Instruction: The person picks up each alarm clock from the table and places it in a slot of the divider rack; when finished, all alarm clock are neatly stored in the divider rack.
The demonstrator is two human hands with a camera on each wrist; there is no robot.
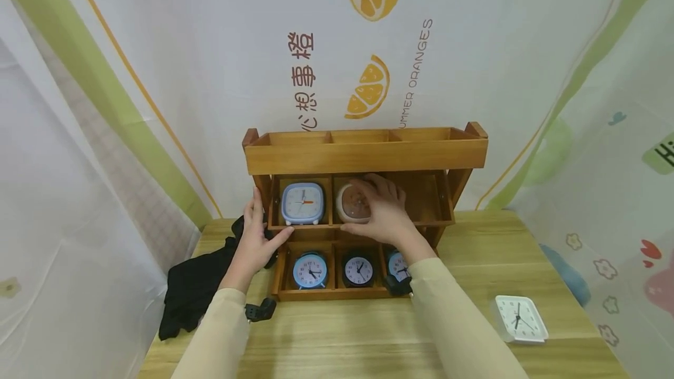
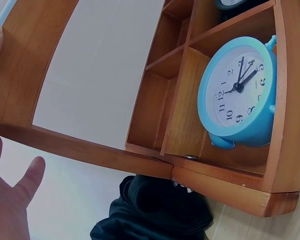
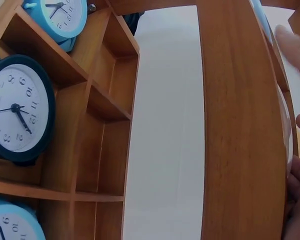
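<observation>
A wooden rack (image 1: 363, 158) with tiers of compartments stands on the table. My right hand (image 1: 387, 218) holds a round, pale-rimmed clock (image 1: 354, 203) in the middle compartment of the second tier. Its fingers lie over the top and side, hiding part of the clock. To its left sits a blue-rimmed, rounded-square clock (image 1: 303, 202). My left hand (image 1: 255, 247) rests at the rack's left side, fingers straight and thumb spread near the tier's front edge. The lower tier holds a light-blue round clock (image 2: 237, 95), a dark round clock (image 3: 21, 110) and another blue clock (image 1: 398, 265).
A white square clock (image 1: 521, 319) lies on the table (image 1: 337, 338) at the right. Black cloth (image 1: 197, 288) is heaped left of the rack, near my left forearm. A printed white curtain (image 1: 210, 45) hangs behind the rack.
</observation>
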